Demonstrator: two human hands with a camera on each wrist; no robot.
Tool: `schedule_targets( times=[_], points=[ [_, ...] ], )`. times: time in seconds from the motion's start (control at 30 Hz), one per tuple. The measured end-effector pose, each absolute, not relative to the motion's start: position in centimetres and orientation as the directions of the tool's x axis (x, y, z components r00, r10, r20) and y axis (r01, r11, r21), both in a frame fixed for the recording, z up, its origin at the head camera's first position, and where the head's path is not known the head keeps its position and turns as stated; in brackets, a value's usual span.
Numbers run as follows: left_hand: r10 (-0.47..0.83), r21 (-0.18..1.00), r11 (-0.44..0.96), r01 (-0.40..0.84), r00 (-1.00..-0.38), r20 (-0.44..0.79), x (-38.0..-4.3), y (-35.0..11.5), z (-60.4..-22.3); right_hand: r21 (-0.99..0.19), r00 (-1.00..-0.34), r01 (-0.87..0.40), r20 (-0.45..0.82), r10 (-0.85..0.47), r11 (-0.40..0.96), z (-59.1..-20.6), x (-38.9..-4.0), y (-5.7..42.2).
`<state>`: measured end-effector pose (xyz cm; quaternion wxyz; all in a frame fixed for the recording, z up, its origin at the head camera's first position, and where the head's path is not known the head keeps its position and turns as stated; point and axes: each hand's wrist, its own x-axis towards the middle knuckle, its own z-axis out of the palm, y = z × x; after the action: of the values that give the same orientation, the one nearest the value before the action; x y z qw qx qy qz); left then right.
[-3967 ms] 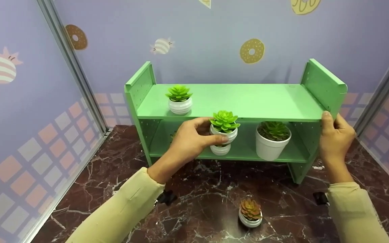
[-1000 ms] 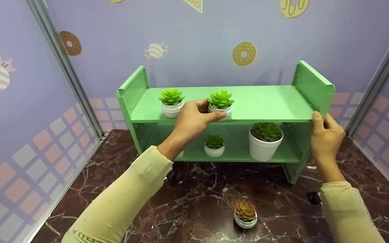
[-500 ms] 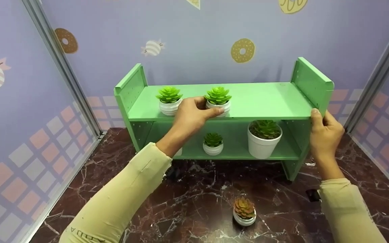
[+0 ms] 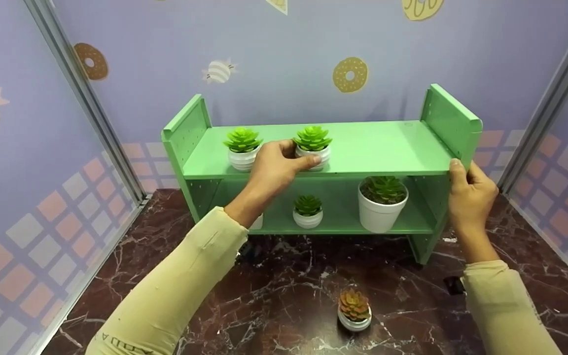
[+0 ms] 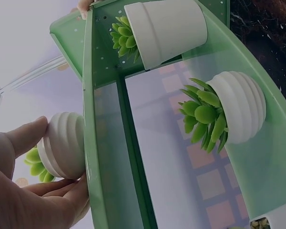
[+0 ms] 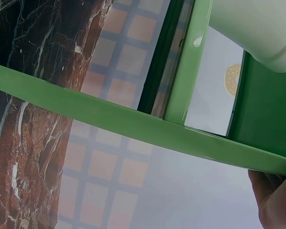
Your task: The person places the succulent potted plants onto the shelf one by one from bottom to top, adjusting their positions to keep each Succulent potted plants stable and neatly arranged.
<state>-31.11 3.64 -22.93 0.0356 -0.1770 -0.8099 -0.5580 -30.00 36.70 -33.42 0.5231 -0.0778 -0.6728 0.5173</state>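
Note:
My left hand (image 4: 275, 166) holds a small ribbed white pot with a bright green succulent (image 4: 313, 140) between thumb and fingers. The pot stands at the front of the top board of a green two-tier shelf (image 4: 382, 148). In the left wrist view the thumb and fingers lie on opposite sides of this white pot (image 5: 66, 145), its base at the board. My right hand (image 4: 472, 199) grips the front edge of the shelf's right side panel, thumb in front and fingers behind it. Left of the held plant, a matching potted succulent (image 4: 242, 148) is partly covered by my left hand.
On the lower board stand a small potted succulent (image 4: 308, 212), a larger white pot (image 4: 382, 209) and a white pot (image 4: 257, 223) mostly behind my left arm. An orange succulent (image 4: 354, 309) in a white pot stands on the dark marbled table (image 4: 284, 315) in front.
My left hand has lifted the green succulent from before the lower board up onto the top board. Over the last half second, it stays there. My right hand keeps its grip on the panel.

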Motion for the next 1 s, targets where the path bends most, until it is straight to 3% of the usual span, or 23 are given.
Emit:
schedule_targets(
  times=[0.5, 1.0],
  points=[
    [0.229, 0.883, 0.283, 0.373, -0.921, 0.316, -30.6, 3.4, -23.0, -0.784, -0.445, -0.417, 0.617, 0.649, 0.459, -33.4, -29.9, 36.6],
    [0.181, 0.87, 0.355, 0.343, -0.938, 0.296, -29.7, 2.9, -23.0, -0.798, -0.458, -0.399, 0.601, 0.655, 0.452, -33.3, -29.9, 36.6]
  ],
)
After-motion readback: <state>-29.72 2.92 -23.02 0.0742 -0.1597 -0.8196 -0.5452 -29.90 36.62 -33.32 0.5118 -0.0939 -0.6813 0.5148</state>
